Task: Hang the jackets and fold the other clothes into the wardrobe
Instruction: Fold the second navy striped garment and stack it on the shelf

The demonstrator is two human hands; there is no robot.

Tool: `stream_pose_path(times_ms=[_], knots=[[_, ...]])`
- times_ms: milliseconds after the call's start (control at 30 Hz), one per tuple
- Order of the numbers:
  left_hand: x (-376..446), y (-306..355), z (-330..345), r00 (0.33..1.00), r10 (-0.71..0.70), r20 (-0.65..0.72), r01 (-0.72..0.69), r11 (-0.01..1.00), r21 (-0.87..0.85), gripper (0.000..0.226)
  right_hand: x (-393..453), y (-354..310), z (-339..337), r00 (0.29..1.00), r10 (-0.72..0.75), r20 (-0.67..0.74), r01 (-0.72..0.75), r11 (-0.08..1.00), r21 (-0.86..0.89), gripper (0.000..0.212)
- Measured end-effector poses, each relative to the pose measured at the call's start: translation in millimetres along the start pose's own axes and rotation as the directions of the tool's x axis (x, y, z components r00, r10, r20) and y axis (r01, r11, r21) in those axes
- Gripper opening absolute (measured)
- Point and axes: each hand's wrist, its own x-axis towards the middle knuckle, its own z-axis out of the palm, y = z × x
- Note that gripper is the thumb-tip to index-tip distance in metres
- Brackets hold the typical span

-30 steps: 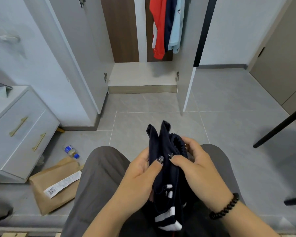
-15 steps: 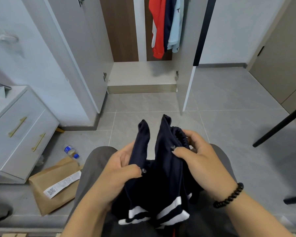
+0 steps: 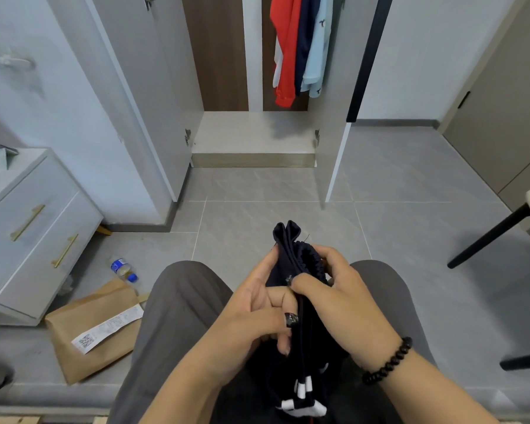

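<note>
A person sits looking down at their own lap, grey trousers (image 3: 178, 316) covering both knees, with a navy garment (image 3: 294, 301) bunched upright between the two hands above the lap. The left hand (image 3: 257, 313) grips the folded cloth from the left side, thumb and curled fingers pinching it. The right hand (image 3: 334, 298), with a black bead bracelet (image 3: 387, 361) on its wrist, grasps the gathered elastic waistband from the right, its thumb pressed across to meet the left hand. White stripes on the garment's lower edge show at the bottom of the view. Straight ahead, across bare grey floor tiles (image 3: 273, 215), stands the open wardrobe (image 3: 253, 139) with both doors swung outward; a red top (image 3: 285, 50), a navy top (image 3: 303, 41) and a light blue top (image 3: 317, 50) hang inside on the right, above a pale bottom shelf. To the left sits a white drawer unit (image 3: 34, 237) with two brass handles. On the floor beside it lie a small plastic bottle (image 3: 121, 267) with a blue cap and a brown paper bag (image 3: 92, 328) bearing a white receipt. A black chair leg (image 3: 484, 240) slants in from the right edge. Compared with half a second earlier, the two halves of the garment, then spread apart in a V with the striped hems fanned out, are now pressed together into one narrow bundle, and the hands have closed in until they touch.
</note>
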Motion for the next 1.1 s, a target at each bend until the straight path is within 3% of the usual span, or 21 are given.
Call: stream_pose_path(times_ms=[133,200,267,333,467,567,667,733,800,867,933,1033,1100], knots=[[1.7,-0.1,2.3,0.983,0.085,-0.161,-0.097,0.993,-0.07,0.089,17.7,-5.5,1.8,0.999,0.034,-0.02,-0.034,0.999,-0.011,0.025],[3.1,-3.0,2.0,0.926,0.182,-0.331,-0.204,0.978,-0.034,0.086,32.7,-15.7,2.8,0.998,0.051,-0.042,-0.05,0.999,0.019,0.024],[1.5,-5.4,-1.0,0.844,0.28,-0.458,-0.26,0.96,0.107,0.093,51.8,-30.1,3.6,0.995,0.064,-0.073,-0.058,0.995,0.084,0.022],[-2.9,-7.3,-6.9,0.798,0.34,-0.498,-0.235,0.936,0.262,0.103,70.7,-49.3,8.0,0.995,0.068,-0.076,-0.054,0.983,0.177,0.022],[0.9,-9.6,-19.4,0.769,0.28,-0.575,0.021,0.887,0.46,0.119,97.1,-98.1,32.9,0.998,0.049,-0.035,-0.034,0.935,0.353,0.019],[18.5,4.6,-27.6,0.655,0.303,-0.692,0.138,0.853,0.503,0.118,105.0,-137.4,59.5,1.0,-0.003,0.0,0.002,0.895,0.447,0.019],[37.2,35.8,-38.6,0.481,0.435,-0.761,0.135,0.822,0.554,0.119,104.5,-179.2,73.4,0.997,-0.079,0.019,0.058,0.86,0.507,0.025],[44.9,67.2,-41.0,0.385,0.544,-0.745,0.081,0.784,0.615,0.12,101.1,-208.7,71.5,0.99,-0.14,0.025,0.106,0.841,0.531,0.023],[48.1,102.2,-38.4,0.336,0.669,-0.663,0.018,0.699,0.715,0.111,93.9,-236.2,59.4,0.983,-0.18,0.033,0.124,0.789,0.601,0.016],[45.0,136.6,-31.5,0.33,0.791,-0.515,-0.008,0.548,0.837,0.102,86.8,-257.8,34.4,0.975,-0.222,0.022,0.154,0.741,0.654,0.011],[37.3,162.8,-19.9,0.382,0.869,-0.315,0.001,0.341,0.94,0.098,76.9,-268.0,-2.1,0.963,-0.267,0.037,0.178,0.731,0.659,0.01],[26.3,166.6,8.7,0.539,0.841,-0.051,-0.002,0.062,0.998,0.092,60.4,-248.8,-63.3,0.967,-0.242,0.08,0.153,0.801,0.579,0.013],[20.6,137.6,31.5,0.673,0.738,0.054,-0.023,-0.053,0.998,0.091,51.4,-212.4,-100.3,0.991,-0.132,0.026,0.106,0.886,0.451,0.043]])
